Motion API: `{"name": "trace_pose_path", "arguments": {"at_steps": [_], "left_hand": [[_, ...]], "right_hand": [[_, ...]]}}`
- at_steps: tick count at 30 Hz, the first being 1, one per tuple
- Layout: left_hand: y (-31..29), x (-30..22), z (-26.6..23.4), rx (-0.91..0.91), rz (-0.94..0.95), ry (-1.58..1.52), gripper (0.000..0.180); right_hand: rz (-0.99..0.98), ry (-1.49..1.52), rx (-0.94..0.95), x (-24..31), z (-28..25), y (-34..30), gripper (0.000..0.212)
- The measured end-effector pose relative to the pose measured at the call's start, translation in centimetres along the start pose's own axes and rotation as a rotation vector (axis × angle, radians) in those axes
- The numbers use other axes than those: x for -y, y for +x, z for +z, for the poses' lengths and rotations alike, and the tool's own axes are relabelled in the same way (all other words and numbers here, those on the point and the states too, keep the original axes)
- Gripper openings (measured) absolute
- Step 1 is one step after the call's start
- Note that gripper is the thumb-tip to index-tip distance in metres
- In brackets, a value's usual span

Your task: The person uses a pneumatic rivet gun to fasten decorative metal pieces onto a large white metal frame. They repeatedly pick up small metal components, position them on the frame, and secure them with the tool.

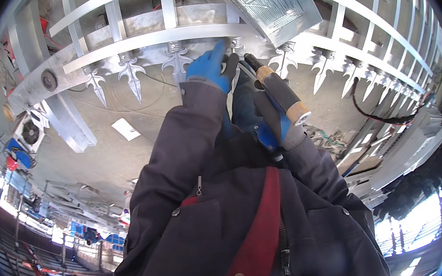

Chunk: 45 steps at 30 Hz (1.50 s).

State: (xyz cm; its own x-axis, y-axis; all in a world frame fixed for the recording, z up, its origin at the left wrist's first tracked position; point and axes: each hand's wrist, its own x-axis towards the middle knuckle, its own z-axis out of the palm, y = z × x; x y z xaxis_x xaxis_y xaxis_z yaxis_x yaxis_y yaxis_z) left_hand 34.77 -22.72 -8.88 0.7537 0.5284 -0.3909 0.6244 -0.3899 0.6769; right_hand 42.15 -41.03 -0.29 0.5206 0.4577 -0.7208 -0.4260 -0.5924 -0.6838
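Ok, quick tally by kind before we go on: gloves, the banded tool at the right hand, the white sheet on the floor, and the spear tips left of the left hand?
Gloves: 2
Banded tool: 1
White sheet: 1
Spear tips: 3
Total: 7

You are in what looks like a metalworking shop: a long, pale metal railing point(156, 38) with spear-shaped tips point(131, 74) spans the far side, above a bare, grey floor point(151, 140). On your left sits a white-cased unit with a round fan point(31, 132); on your right, a black cable point(378, 117) hangs near stacked pale lengths point(416, 147).
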Motion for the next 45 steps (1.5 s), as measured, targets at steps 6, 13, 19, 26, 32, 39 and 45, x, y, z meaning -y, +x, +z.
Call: {"name": "trace_pose_path", "arguments": {"at_steps": [6, 13, 19, 26, 32, 39, 45], "left_hand": [[3.6, 2.1, 3.0, -0.054, 0.273, -0.052, 0.029], [4.2, 4.1, 3.9, -0.010, 0.315, -0.214, 0.028], [4.0, 4.2, 3.3, -0.033, 0.352, -0.247, 0.031], [4.3, 4.7, 3.6, -0.016, 0.410, -0.190, 0.033], [4.2, 4.8, 3.8, -0.019, 0.409, -0.198, 0.033], [4.5, 4.4, 3.1, 0.041, 0.378, -0.235, 0.037], [-0.6, 4.6, 1.2, -0.120, 0.098, -0.630, 0.044]], "right_hand": [[-0.219, -0.305, 0.069, -0.3, -0.5, 0.7, 0.033], [-0.037, -0.087, 0.001, -0.6, 0.6, 1.1, 0.030], [-0.171, -0.358, 0.072, -0.7, 0.6, 1.5, 0.028], [0.011, -0.116, -0.025, -0.3, 1.2, 2.2, 0.031], [-0.044, -0.235, -0.029, -0.5, 1.1, 2.8, 0.033], [-0.112, -0.361, -0.038, 0.3, 1.4, 3.6, 0.033], [0.097, -0.351, -0.025, 2.2, 2.1, 5.0, 0.026]]}}
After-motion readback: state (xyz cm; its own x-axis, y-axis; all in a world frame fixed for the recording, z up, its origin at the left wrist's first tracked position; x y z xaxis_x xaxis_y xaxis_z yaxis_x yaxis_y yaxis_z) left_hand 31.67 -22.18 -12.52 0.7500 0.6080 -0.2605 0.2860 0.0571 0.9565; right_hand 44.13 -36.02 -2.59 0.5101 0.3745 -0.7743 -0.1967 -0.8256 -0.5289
